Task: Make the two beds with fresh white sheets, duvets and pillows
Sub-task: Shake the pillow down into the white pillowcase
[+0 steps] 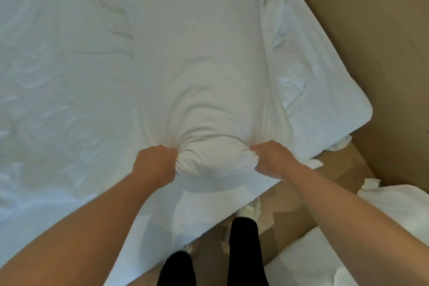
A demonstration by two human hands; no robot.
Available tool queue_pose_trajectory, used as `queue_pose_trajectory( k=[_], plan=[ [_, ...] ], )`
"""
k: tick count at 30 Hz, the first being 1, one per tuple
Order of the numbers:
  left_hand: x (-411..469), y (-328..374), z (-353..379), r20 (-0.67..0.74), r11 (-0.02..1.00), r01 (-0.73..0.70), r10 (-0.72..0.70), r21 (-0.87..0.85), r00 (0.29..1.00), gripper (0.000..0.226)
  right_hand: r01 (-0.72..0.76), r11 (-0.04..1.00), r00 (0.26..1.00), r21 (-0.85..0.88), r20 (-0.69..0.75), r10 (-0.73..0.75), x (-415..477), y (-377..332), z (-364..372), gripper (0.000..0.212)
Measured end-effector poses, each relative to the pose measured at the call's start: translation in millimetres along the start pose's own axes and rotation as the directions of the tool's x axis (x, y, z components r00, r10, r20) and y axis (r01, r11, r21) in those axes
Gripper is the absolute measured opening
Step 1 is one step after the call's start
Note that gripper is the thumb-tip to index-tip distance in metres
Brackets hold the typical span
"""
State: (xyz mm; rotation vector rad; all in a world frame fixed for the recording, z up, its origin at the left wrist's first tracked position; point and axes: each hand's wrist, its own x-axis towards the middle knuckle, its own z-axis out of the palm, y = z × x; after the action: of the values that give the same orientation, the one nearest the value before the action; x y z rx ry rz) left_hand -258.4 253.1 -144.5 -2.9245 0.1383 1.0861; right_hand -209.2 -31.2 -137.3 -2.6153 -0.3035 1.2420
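In the head view, a long white pillow (204,72) lies on the bed (58,81), with its length running away from the person. It sits on the right part of the mattress, on top of a wrinkled white sheet (46,30). The near end of the pillow is at the edge of the bed, just in front of the person.

The left hand (154,165) grips the left side of this near end. Its fingers are curled tightly into the white cloth. The right hand (274,158) grips the right side in the same way, also with curled fingers. The two hands are apart, and the rounded, bunched end of the pillow bulges between them. Folds in the cloth spread out from each fist.

To the right of the pillow, some loose white linen (313,81) lies crumpled along the side of the mattress and reaches the corner. Beyond that corner is a brown floor (371,18). At the lower right there is more white bedding (399,211); I cannot tell what piece it is. Below the hands, the person's legs in black trousers (243,251) stand close to the bed, with one light shoe (249,209) showing.
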Motion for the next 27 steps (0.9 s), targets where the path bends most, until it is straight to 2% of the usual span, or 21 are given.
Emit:
queue_pose_trajectory(
  k=[2,4,6,8,9,11,14,16,18,22,25,27],
  plan=[
    [-30.9,-6.2,14.4,0.118,0.998,-0.061,0.059,0.017,0.991,0.027,-0.020,0.997,0.990,0.071,0.142,0.010,-28.0,-10.6,32.1,0.028],
    [-53.6,-12.4,30.6,0.203,0.993,-0.116,0.109,0.024,0.973,0.030,-0.028,0.997,0.978,0.069,0.207,0.013,-50.3,-19.7,60.6,0.030],
    [-71.5,-17.8,50.6,0.243,0.984,-0.170,0.154,0.045,0.958,0.033,-0.027,0.997,0.977,0.067,0.214,0.012,-70.4,-23.7,85.7,0.023],
    [-85.4,-22.2,71.7,0.232,0.982,-0.182,0.163,0.060,0.959,0.040,-0.012,1.000,0.986,-0.018,0.165,0.015,-84.8,-22.4,103.3,0.011],
    [-89.6,-23.7,80.5,0.210,0.985,-0.165,0.153,0.044,0.966,0.045,-0.012,0.998,0.991,-0.068,0.130,0.021,-87.1,-19.2,108.7,0.017],
    [-93.5,-24.3,89.8,0.108,0.993,-0.102,0.107,-0.051,0.988,0.057,-0.026,0.996,0.999,-0.083,0.032,0.029,-86.9,-15.2,113.5,0.048],
    [-87.6,-18.2,75.6,-0.139,0.949,0.007,-0.053,-0.314,0.989,0.074,-0.075,0.992,0.982,0.105,-0.163,0.092,-76.1,-23.1,106.0,0.080],
    [-67.0,-14.0,55.2,-0.172,0.864,0.092,-0.201,-0.496,0.964,0.093,-0.132,0.951,0.963,0.280,-0.190,0.189,-59.9,-31.0,90.7,0.098],
    [-34.2,-12.5,30.0,-0.111,0.738,0.173,-0.319,-0.652,0.941,0.111,-0.168,0.873,0.943,0.458,-0.183,0.278,-31.4,-38.9,65.3,0.110],
    [26.9,-12.8,-6.5,0.043,0.408,0.273,-0.491,-0.871,0.870,0.124,-0.191,0.567,0.893,0.802,-0.098,0.440,33.8,-49.9,19.7,0.119],
    [64.1,-25.0,-8.2,0.141,0.228,0.318,-0.564,-0.920,0.813,0.129,-0.196,0.409,0.880,0.891,-0.023,0.474,69.3,-35.4,6.4,0.126],
    [87.7,-36.9,1.2,0.177,0.190,0.347,-0.587,-0.919,0.790,0.137,-0.193,0.384,0.877,0.903,-0.017,0.481,91.8,-20.5,6.2,0.131]
  ],
)
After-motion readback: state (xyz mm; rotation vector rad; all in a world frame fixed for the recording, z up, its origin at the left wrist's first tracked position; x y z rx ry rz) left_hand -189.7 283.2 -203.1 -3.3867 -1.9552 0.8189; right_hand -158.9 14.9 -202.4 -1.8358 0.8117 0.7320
